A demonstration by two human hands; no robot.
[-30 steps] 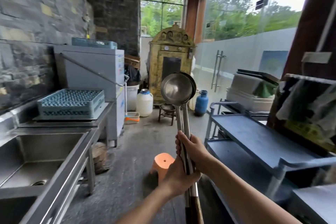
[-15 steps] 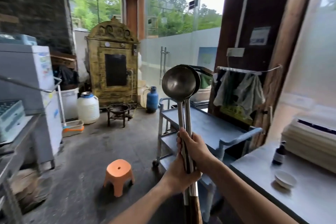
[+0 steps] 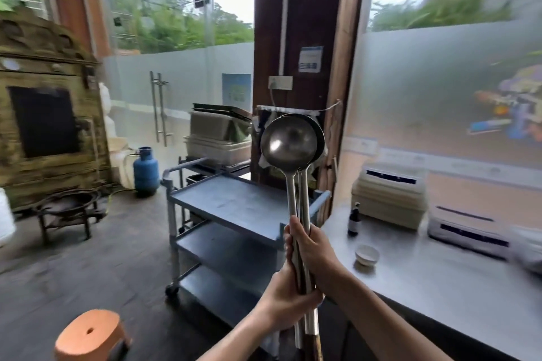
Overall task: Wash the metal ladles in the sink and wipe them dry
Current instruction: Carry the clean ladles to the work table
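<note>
This is looking like a kitchen room with big glass walls, green trees outside and a dark floor. A grey cart (image 3: 234,202) with three shelves is standing in the middle, and a steel tabletop (image 3: 440,278) is running along the right side. Two metal ladles (image 3: 290,145) are standing straight up in front of the person, handles pointing down and bowls up high, one bowl tucked right behind the other. Both hands are wrapping around the two handles together. The right hand (image 3: 315,253) is gripping higher up, closer to the bowls, and the left hand (image 3: 286,306) is gripping just under it, touching it. No sink is showing here, so the washing cannot be checked from this spot. I think the wiping part is coming, since some cloths (image 3: 264,126) are hanging on the brown post right behind the bowls. One small white bowl (image 3: 366,254) and one dark little bottle (image 3: 354,220) are sitting on the tabletop. One orange stool (image 3: 88,334) is standing on the floor.
</note>
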